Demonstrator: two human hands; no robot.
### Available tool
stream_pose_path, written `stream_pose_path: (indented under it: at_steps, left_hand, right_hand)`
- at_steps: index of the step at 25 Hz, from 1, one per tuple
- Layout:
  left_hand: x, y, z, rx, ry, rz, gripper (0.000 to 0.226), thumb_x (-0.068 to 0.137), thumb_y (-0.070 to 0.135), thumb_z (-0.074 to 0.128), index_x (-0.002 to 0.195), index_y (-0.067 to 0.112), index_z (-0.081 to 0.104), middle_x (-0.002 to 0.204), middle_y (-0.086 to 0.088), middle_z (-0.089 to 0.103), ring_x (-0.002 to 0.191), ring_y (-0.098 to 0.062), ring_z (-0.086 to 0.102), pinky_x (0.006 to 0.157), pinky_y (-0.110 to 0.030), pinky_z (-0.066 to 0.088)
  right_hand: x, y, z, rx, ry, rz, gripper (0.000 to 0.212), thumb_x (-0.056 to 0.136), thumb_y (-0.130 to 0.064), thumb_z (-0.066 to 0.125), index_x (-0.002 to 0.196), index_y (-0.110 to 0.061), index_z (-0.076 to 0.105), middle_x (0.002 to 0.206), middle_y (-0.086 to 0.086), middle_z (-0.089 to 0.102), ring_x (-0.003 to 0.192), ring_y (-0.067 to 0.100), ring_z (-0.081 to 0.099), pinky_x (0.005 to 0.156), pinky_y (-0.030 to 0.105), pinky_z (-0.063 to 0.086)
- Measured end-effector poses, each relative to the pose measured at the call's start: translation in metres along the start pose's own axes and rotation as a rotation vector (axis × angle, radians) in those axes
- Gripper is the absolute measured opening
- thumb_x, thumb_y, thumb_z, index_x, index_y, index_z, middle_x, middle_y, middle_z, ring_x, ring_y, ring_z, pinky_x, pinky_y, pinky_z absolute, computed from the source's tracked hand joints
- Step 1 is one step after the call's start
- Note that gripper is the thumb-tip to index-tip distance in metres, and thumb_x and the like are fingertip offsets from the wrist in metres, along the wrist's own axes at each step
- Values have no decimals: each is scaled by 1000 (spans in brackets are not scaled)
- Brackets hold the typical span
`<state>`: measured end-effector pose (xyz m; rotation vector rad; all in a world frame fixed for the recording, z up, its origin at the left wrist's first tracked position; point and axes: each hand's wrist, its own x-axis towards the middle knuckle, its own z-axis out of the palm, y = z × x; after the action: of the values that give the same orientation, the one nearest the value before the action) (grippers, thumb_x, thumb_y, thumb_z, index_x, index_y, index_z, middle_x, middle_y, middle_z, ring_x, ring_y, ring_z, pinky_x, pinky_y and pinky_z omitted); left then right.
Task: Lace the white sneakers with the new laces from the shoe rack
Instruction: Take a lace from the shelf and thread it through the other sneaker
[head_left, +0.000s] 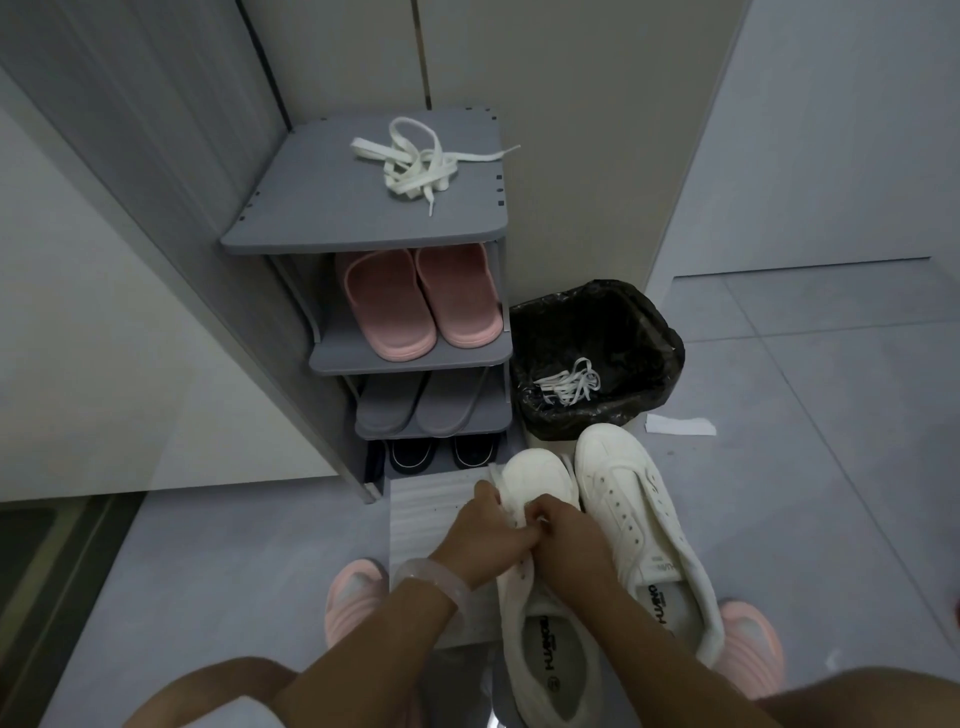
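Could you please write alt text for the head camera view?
Both hands, left hand and right hand, work a lace at a white sneaker on the floor, beside its unlaced twin. White flat laces lie atop the grey shoe rack.

A dark logo word is printed on the insole of each of two white sneakers, running lengthwise along the heel area; on the left sneaker's insole (551, 646) it reads roughly "HUANQIU", with a small round emblem beside it; the right sneaker's insole (658, 609) carries the same word, seen at a slant; a smaller grey mark on the right sneaker's tongue (658, 564) is too faint to read.
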<state>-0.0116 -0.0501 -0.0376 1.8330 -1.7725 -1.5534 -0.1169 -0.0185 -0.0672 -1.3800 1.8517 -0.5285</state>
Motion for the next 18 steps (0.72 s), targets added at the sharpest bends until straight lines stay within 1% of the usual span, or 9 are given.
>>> stream_pose_path:
  at_steps: [2,4,6,7,9,12,14,16,18]
  left_hand:
    - [-3,3,0,84,37,26,40,84,27,60,112,9,37,83,6,47,74,-6,49,55,-15,36]
    - [-9,6,2,172,91,30,48,84,28,60,118,6,36,97,-1,51,92,-18,55,65,-20,40]
    - [-12,7,9,294,136,47,46,86,29,56,119,4,37,112,-11,53,104,-27,56,75,-28,43]
    - [-14,6,11,347,147,56,42,86,28,55,117,3,39,115,-14,54,105,-29,56,78,-30,43]
    - [-16,6,11,375,156,60,38,87,25,54,115,2,43,117,-16,54,104,-30,56,80,-30,44]
    - [-15,2,9,362,161,43,37,87,23,54,115,2,43,118,-15,54,105,-28,56,79,-28,44]
    - [-17,1,7,390,163,55,34,89,21,51,116,2,43,117,-14,55,105,-27,56,75,-25,41]
    - [-19,-1,7,395,185,104,34,90,21,49,120,5,42,115,-14,57,104,-27,57,76,-27,42]
    - [-19,-1,7,388,240,213,37,91,23,48,125,11,44,113,-11,59,103,-25,57,77,-26,41]
  right_hand:
    - [-2,2,-2,165,-17,34,23,90,-5,45,72,-17,50,63,-8,49,59,6,43,53,16,31]
    - [-4,3,-4,270,-11,55,28,90,-3,44,66,-16,48,63,-4,49,61,9,43,56,20,32]
    - [-8,1,-7,358,60,86,26,92,-3,42,68,-13,48,66,-1,49,65,12,44,57,21,33]
    - [-11,-3,-10,391,107,97,25,93,-5,41,71,-11,49,68,0,49,67,13,44,58,19,34]
    - [-17,-17,-21,422,180,48,25,96,-9,39,73,-11,48,68,0,48,67,14,44,55,15,33]
    - [-27,-37,-48,505,240,-54,26,98,-11,38,75,-13,50,63,-5,44,58,9,38,49,10,33]
    - [-30,-42,-55,551,197,-80,25,98,-12,38,78,-10,52,61,-7,45,57,7,38,48,8,33]
    - [-29,-40,-51,496,118,-92,26,98,-12,40,76,-11,54,58,-9,49,55,5,40,50,11,33]
    - [-24,-34,-44,397,80,-72,25,95,-9,43,76,-8,58,70,3,61,64,10,49,56,16,35]
